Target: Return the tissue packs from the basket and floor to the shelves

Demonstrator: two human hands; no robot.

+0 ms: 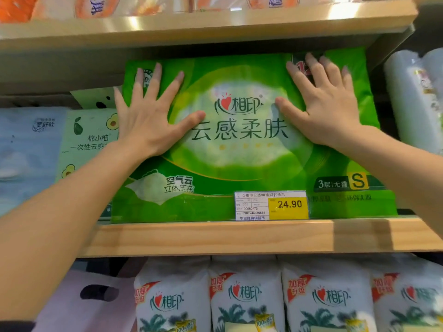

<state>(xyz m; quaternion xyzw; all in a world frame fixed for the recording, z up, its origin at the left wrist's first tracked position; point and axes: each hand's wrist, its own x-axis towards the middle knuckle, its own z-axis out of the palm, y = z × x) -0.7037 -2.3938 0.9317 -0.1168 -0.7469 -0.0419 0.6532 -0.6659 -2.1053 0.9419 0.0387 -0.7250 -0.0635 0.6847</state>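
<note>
Head view: The green tissue pack [244, 144] stands upright on the middle wooden shelf [215, 236], its lower edge behind the yellow price tag [272, 205]. The left hand [146, 116] lies flat on the pack's left front, fingers straight and spread. The right hand [323, 101] lies flat on the right front, fingers likewise spread. A pale avocado-print pack [91, 140] stands just beside the green pack on the left. White tissue packs [244, 298] fill the shelf below.

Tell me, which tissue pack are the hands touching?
The big green pack on the middle shelf: the left hand and right hand press flat on it. The white packs below go untouched.
</note>
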